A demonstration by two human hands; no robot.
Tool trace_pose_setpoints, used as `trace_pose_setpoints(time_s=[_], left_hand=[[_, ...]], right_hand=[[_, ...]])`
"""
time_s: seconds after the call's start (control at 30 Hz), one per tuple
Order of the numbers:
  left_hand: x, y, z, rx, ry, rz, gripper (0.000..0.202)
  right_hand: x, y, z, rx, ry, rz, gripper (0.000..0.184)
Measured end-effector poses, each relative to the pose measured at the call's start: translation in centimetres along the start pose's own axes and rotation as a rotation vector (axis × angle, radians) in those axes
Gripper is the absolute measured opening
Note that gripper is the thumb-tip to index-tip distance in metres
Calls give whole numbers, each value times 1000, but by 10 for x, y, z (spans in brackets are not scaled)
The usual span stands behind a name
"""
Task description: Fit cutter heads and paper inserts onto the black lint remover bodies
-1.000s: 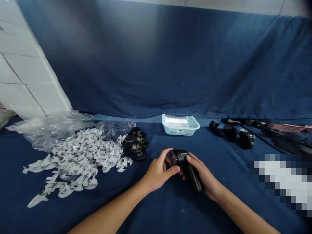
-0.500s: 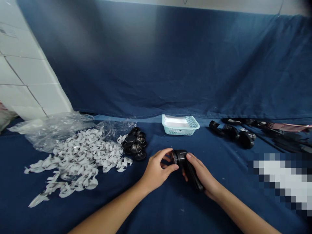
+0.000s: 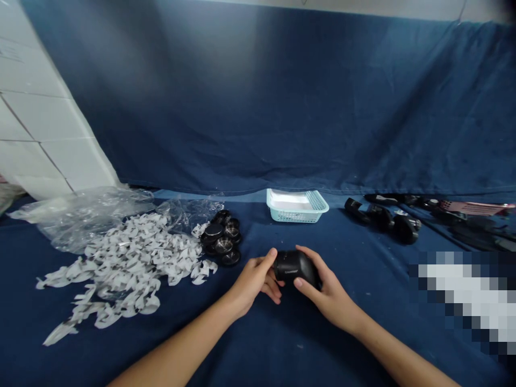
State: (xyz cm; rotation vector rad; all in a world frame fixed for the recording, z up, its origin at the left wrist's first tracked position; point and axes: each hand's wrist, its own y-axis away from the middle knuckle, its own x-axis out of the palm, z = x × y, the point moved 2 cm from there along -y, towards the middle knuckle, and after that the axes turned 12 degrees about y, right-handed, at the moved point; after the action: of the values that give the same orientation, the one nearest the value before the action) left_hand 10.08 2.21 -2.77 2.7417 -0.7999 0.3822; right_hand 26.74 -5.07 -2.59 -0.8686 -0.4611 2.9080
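Note:
A black handheld device (image 3: 296,267) with a rounded body and small pale lettering is held between my two hands above the blue cloth. My left hand (image 3: 256,282) is closed at its left end, thumb on top and fingers curled beneath. Around the right part of the body, my right hand (image 3: 328,290) grips with the thumb in front and fingers behind. The device's handle is largely hidden from this angle. To the left, nearest my left hand, several round black caps (image 3: 223,245) with shiny mesh-like faces lie in a pile.
White curved pieces (image 3: 141,252) lie heaped at left, beside clear plastic bags (image 3: 88,209). A light-blue basket (image 3: 298,216) with something white inside stands behind my hands. Black device parts (image 3: 381,217) and a pink slatted item (image 3: 475,207) lie at right. A blue curtain (image 3: 258,107) hangs behind.
The device has been turned over, so its lettered body now faces me and its handle no longer points down towards me. Both hands have shifted their grip on it.

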Motion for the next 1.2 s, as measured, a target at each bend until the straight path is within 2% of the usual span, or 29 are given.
trace_pose_setpoints(time_s=[0.13,0.27,0.37,0.5,0.67,0.73,0.9,1.2], left_hand=[[-5,-1,-1,-120,26,21,67],[-8,-2,-3,-120,17,57,64],[-7,-3,-3,-56,9,94,54],[-5,-1,-4,80,-35,113,49],[-2,7,-6,356,-343,72,50],[-2,8,-5,395,-380,58,50],[-3,5,1,358,-316,76,51],[-6,4,-8,299,-271,92,52]], right_hand=[[0,2,7,-140,136,-5,58],[0,3,9,-210,215,-16,57],[-2,1,7,-126,137,-55,58],[-2,-1,5,116,-131,-107,52],[3,-3,10,379,-422,-54,50],[3,-5,13,428,-463,-56,49],[1,-5,12,441,-500,-42,47],[3,-3,9,288,-470,-8,43]])
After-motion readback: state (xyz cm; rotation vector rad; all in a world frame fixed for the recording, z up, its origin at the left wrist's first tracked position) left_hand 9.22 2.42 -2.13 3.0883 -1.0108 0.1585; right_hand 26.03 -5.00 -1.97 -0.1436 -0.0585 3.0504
